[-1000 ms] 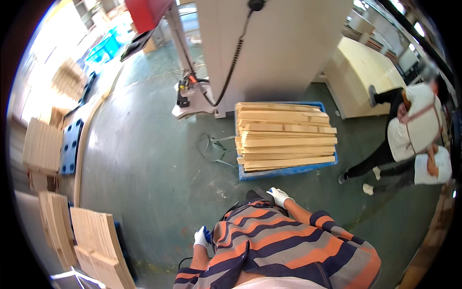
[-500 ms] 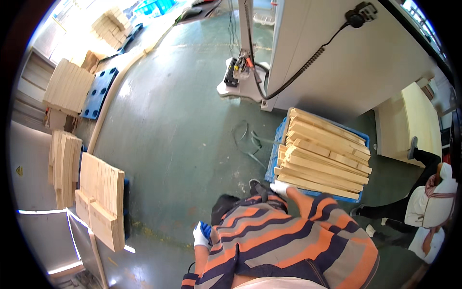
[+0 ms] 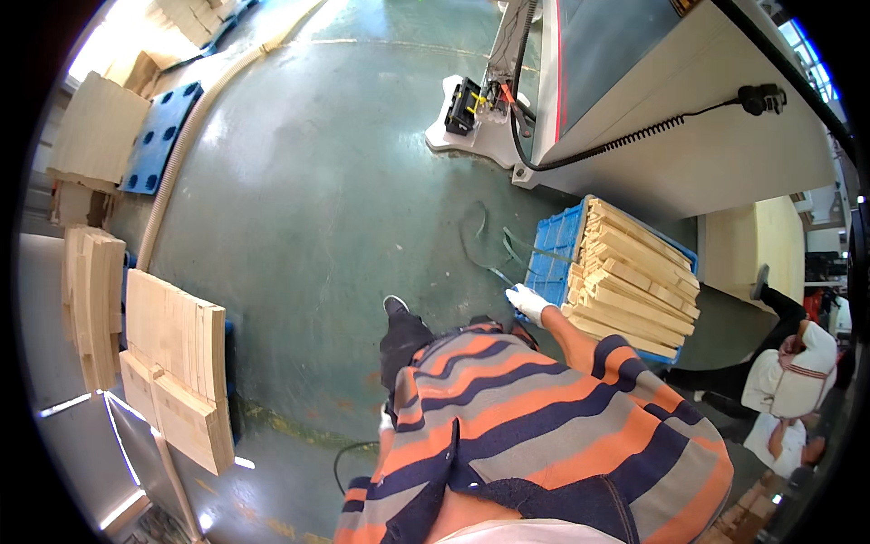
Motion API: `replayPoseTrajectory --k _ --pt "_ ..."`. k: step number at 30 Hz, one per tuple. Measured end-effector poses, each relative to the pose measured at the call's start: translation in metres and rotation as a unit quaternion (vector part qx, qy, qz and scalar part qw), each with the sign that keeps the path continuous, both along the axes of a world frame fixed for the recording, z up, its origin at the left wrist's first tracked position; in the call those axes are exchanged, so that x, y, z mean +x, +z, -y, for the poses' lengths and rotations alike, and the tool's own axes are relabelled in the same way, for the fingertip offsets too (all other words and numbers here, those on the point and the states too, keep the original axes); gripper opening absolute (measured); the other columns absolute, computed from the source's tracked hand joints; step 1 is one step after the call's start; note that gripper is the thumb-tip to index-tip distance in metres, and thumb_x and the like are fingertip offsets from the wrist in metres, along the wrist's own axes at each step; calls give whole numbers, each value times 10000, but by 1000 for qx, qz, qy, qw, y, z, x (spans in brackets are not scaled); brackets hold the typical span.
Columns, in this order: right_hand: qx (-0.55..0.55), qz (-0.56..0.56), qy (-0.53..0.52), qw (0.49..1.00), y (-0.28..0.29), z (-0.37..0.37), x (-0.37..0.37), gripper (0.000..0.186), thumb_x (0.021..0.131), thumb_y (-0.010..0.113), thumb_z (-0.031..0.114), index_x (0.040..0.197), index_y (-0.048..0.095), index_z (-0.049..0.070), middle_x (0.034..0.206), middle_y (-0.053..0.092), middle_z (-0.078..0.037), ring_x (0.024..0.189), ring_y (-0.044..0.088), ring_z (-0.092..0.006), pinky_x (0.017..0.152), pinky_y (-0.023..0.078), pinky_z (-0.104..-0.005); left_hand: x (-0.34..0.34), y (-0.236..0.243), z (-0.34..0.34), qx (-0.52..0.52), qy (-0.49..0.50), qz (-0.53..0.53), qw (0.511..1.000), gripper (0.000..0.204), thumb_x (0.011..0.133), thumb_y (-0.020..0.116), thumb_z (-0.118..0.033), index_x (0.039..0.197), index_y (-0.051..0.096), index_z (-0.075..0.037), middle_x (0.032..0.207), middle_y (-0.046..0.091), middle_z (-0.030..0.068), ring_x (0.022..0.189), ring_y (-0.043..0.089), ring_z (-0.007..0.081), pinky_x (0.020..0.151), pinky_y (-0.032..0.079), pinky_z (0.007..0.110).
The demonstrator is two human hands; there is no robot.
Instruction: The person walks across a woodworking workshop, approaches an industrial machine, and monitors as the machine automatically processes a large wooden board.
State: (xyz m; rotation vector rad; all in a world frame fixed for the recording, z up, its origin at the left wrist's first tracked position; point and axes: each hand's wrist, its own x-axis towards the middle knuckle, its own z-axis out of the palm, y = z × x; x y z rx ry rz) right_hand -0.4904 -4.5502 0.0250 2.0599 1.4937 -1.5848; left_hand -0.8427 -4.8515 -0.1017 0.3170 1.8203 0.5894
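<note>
My right hand (image 3: 530, 303), in a white glove, reaches down at the near left corner of a blue plastic crate (image 3: 555, 238). Its fingers are too small and blurred to show whether they grip the crate or only touch it. Long pale wooden strips (image 3: 634, 281) lie side by side in the crate. A green strap (image 3: 485, 266) curls on the floor, one end close to my right hand. Little more than a white patch of my left hand (image 3: 386, 420) shows beside my striped shirt; its fingers are hidden.
Stacked boards (image 3: 177, 340) stand at the left, near a ribbed hose (image 3: 172, 195) and a blue pallet (image 3: 161, 140). A grey machine cabinet (image 3: 671, 118) with a coiled cable rises behind the crate. People in white tops (image 3: 790, 367) are at the right.
My view has shifted, and one foot now shows stepped forward. My right hand stays by the crate corner, closer to the strap end. My left hand has slipped mostly behind my shirt.
</note>
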Motion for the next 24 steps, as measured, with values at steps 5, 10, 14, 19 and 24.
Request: replayPoseTrajectory --k 5,10,14,19,24 --pt "194 -4 157 968 -53 27 -50 406 838 400 366 1013 496 12 982 536 -198 888 516 -262 789 392 -359 -144 72 -154 21 225 126 966 261 805 513 -295 591 409 -187 504 332 -37 451 361 84 406 299 260" --pt "2 -160 -104 982 10 -54 -154 342 841 419 309 989 512 15 902 554 -124 841 505 -186 765 384 -313 -279 118 -283 131 303 59 942 201 790 572 -279 890 520 -112 747 504 18 637 508 132 574 463 283" --pt "3 -118 -72 990 -10 -121 -200 330 838 432 289 1021 522 29 973 554 -116 900 501 -191 768 397 -314 -310 135 -347 136 347 27 927 117 810 554 -233 807 537 -117 649 479 -22 545 465 86 487 412 240" --pt "2 -179 -183 967 -36 -207 -259 281 846 442 245 1031 507 43 857 528 -48 760 464 -130 693 395 -266 -306 78 -338 83 312 105 941 217 816 529 -273 639 449 -176 557 366 -61 474 351 80 422 298 253" --pt "-54 -162 -170 971 -53 -358 -314 158 843 451 224 840 500 74 665 448 1 582 395 -97 534 349 -240 -287 104 -352 -43 302 109 946 228 807 496 -288 672 471 -106 594 432 -3 531 424 138 481 355 300"
